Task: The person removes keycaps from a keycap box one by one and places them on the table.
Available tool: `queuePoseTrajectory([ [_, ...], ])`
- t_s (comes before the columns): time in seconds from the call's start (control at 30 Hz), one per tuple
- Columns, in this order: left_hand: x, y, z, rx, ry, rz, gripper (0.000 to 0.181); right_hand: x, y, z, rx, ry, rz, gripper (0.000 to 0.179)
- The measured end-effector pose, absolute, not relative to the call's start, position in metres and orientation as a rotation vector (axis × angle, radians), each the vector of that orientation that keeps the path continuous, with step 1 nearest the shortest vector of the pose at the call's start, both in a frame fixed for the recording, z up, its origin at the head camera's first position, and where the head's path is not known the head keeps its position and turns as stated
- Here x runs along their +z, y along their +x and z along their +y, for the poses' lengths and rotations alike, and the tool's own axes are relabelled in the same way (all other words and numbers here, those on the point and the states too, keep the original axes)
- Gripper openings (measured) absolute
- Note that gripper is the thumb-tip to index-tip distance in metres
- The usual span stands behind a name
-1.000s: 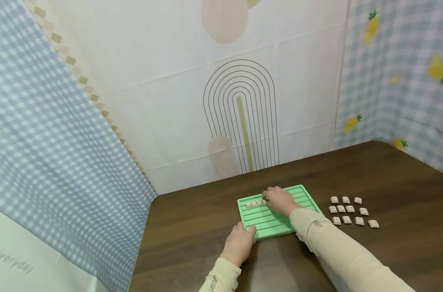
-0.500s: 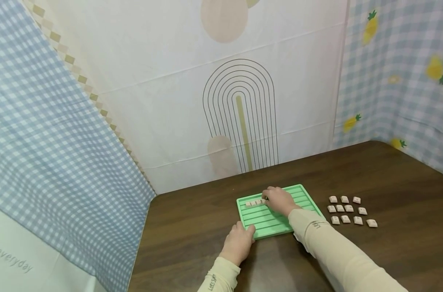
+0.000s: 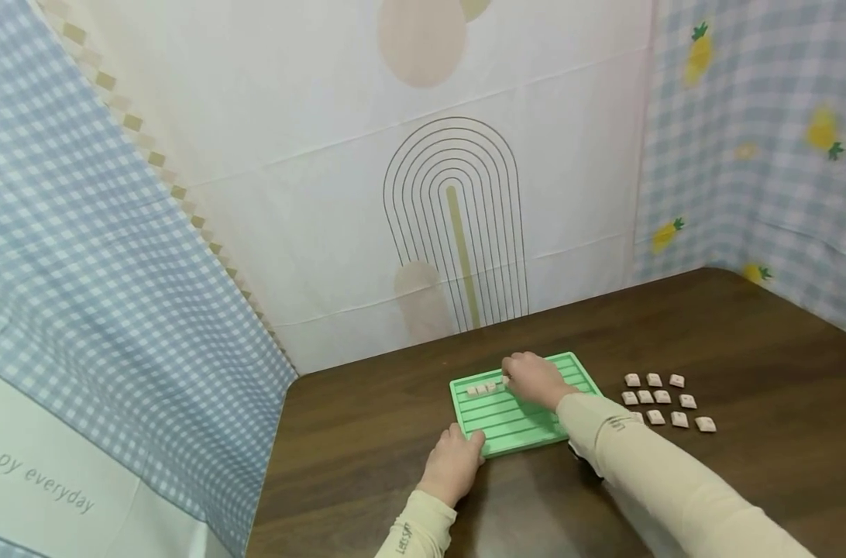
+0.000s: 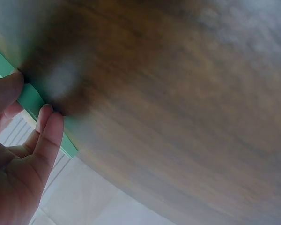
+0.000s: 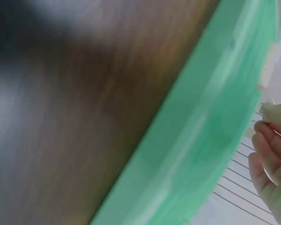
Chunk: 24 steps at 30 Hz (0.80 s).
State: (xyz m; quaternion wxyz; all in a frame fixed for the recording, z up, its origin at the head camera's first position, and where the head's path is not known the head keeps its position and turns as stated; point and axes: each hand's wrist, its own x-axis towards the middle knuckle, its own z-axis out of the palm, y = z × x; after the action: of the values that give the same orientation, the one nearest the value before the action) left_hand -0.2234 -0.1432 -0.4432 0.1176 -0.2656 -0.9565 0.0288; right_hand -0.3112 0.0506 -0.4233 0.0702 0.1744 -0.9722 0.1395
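Note:
A green tray [image 3: 517, 422] with raised parallel ridges lies on the brown table. My left hand [image 3: 452, 465] grips its near left corner, thumb and fingers on the rim, as the left wrist view also shows. Along the tray's far row sit a few small white keycaps [image 3: 482, 390], side by side. Just right of them, my right hand [image 3: 537, 380] reaches over the tray and pinches another white keycap [image 3: 505, 381] at its fingertips. Fingers partly hide that keycap. In the right wrist view the right hand [image 5: 271, 159] shows at the edge, beyond the tray wall [image 5: 178, 122].
Several loose white keycaps [image 3: 662, 397] lie in rough rows on the table [image 3: 367, 434] right of the tray; the right sleeve [image 3: 646, 457] passes close to the nearest ones. A patterned cloth [image 3: 339, 232] hangs behind the table, with checked cloth on both sides.
The pinched keycap has shifted slightly right, leaving a gap from the others in the row. My left hand holds the same corner. The head view has shifted slightly.

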Motion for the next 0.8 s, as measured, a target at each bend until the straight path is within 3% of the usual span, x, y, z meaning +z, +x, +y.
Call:
queuePoseTrajectory([
  [0.4, -0.442, -0.222, -0.143, 0.056, -0.791, -2.81, 0.022, -0.404, -0.26, 0.139, 0.519, 0.539, -2.957, 0.013],
  [0.6, -0.44, -0.224, -0.144, 0.055, -0.789, -2.81, 0.021, -0.411, -0.227, 0.179, 0.485, 0.467, -2.967, 0.003],
  [0.8, -0.442, -0.224, -0.144, 0.068, -0.806, -2.805, 0.021, -0.423, -0.206, 0.195, 0.399, 0.43, -2.993, 0.009],
])
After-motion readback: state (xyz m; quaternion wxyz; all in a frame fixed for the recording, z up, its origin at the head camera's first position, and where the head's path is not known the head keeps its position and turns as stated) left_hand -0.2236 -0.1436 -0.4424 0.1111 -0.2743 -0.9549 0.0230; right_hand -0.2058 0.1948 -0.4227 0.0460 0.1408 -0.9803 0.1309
